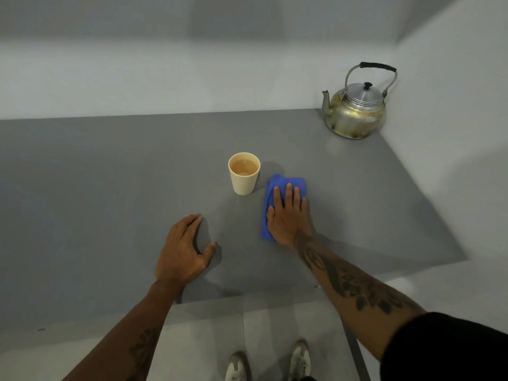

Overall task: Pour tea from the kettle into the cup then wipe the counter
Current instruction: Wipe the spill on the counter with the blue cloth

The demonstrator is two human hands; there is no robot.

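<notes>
While the pale cup (244, 174) stands full mid grey bench (110, 174) | dented metal kettle (356, 112) parked in far corner | right hand (287, 215) flat, pressing blue cloth (275, 193), wiping beside cup | left hand (182, 248) spread, empty, likely bracing

Bare forearms, both tattooed — black sleeve (445, 345) on the right upper arm.
Right forearm tattoo (354, 281) dark, dense; pale shoes (299, 361) with dark markings.
</notes>
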